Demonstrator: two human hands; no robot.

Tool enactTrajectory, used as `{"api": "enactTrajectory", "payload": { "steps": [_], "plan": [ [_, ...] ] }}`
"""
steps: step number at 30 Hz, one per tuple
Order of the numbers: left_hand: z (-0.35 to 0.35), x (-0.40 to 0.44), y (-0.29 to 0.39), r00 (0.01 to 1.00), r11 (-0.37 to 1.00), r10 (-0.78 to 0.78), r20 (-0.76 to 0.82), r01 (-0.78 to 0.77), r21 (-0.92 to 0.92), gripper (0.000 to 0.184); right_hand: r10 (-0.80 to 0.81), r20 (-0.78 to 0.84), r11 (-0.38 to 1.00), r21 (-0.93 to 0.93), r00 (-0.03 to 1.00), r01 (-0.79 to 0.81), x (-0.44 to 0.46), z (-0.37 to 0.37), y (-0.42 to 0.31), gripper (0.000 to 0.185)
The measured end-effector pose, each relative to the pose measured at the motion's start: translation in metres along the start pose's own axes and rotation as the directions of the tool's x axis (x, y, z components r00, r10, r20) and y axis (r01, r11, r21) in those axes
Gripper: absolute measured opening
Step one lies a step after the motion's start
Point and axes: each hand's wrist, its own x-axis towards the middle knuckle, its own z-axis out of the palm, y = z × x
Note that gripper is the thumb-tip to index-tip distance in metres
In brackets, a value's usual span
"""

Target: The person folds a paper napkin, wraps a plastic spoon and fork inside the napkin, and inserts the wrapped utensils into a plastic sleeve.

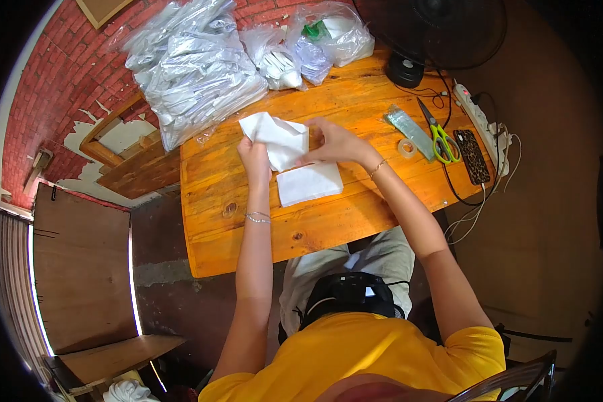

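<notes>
A folded white sheet [285,149], paper or thin cloth, is held up over the wooden table by both hands. My left hand [253,161] is closed on its left side, the fingers partly hidden behind it. At its right edge, my right hand [345,143] grips with thumb and fingers curved around, a small gap showing between them. Just below lies a flat white rectangular stack [309,184], perhaps one folded piece or several; I cannot tell which. Neither hand touches that one.
Clear plastic bags of white folded pieces [194,67] crowd the table's back left, with smaller bags [308,53] beside them. Rightward lie a tape roll [407,148], a plastic packet [410,132], green-handled scissors [443,144], a phone [472,157], a power strip [482,120] and a fan [405,70].
</notes>
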Motion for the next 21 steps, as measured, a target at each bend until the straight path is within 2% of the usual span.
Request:
{"api": "enactTrajectory", "payload": {
  "steps": [1, 4, 5, 8, 9, 13, 15, 16, 17, 18, 19, 20, 21],
  "plan": [
    [-0.002, 0.001, -0.003, 1.0, 1.0, 0.004, -0.016, -0.004, -0.016, 0.018, -0.06, 0.018, 0.996, -0.058, 0.998, 0.061, -0.006, 0.009, 0.004, 0.092],
    [-0.007, 0.004, -0.008, 0.998, 0.998, 0.011, -0.061, -0.014, -0.054, 0.021, 0.087, 0.009, 0.894, -0.441, 0.996, -0.074, -0.033, 0.022, -0.015, 0.089],
    [-0.009, 0.005, -0.01, 0.997, 0.998, 0.007, -0.071, -0.011, -0.058, 0.022, 0.008, -0.03, 0.888, -0.459, 1.0, -0.021, -0.035, 0.032, -0.004, 0.07],
    [-0.013, 0.007, -0.014, 0.994, 0.995, 0.018, -0.107, -0.028, -0.096, 0.025, -0.127, 0.067, 0.927, -0.347, 0.99, 0.142, -0.037, 0.033, 0.001, 0.044],
    [-0.013, 0.008, -0.015, 0.992, 0.992, 0.028, -0.12, -0.042, -0.118, 0.026, -0.163, 0.016, 0.939, -0.304, 0.986, 0.16, -0.036, 0.037, 0.005, 0.027],
    [-0.009, 0.004, -0.003, 0.986, 0.982, 0.082, -0.147, -0.105, -0.155, 0.024, -0.077, 0.223, 0.964, -0.232, 0.972, 0.13, -0.018, 0.023, 0.007, 0.016],
    [-0.005, 0.004, 0.003, 0.973, 0.985, 0.156, -0.167, -0.167, -0.053, 0.024, -0.094, 0.33, 0.995, 0.063, 0.939, 0.077, 0.018, -0.016, 0.019, 0.016],
    [-0.003, 0.004, 0.005, 0.964, 0.98, 0.194, -0.179, -0.197, 0.001, 0.024, -0.177, 0.111, 0.984, 0.035, 0.978, 0.174, 0.034, -0.041, 0.018, 0.015],
    [-0.003, 0.004, 0.004, 0.966, 0.981, 0.184, -0.184, -0.193, -0.033, 0.025, -0.263, -0.11, 0.964, -0.01, 0.958, 0.264, 0.052, -0.065, 0.016, 0.015],
    [-0.002, 0.003, 0.004, 0.963, 0.979, 0.202, -0.18, -0.2, 0.027, 0.024, -0.253, -0.331, 0.966, -0.038, 0.909, 0.255, 0.077, -0.088, 0.021, 0.013],
    [-0.002, 0.002, 0.003, 0.96, 0.974, 0.22, -0.173, -0.208, 0.089, 0.024, -0.237, -0.536, 0.968, -0.06, 0.81, 0.243, 0.101, -0.106, 0.023, 0.011],
    [-0.001, 0.002, 0.003, 0.957, 0.965, 0.24, -0.164, -0.217, 0.149, 0.023, -0.217, -0.596, 0.974, -0.084, 0.773, 0.208, 0.118, -0.118, 0.02, 0.009],
    [0.005, 0.002, 0.002, 0.94, 0.957, 0.283, -0.191, -0.263, 0.124, 0.022, -0.2, -0.656, 0.979, -0.107, 0.728, 0.173, 0.133, -0.13, 0.015, 0.01]
  ]
}}
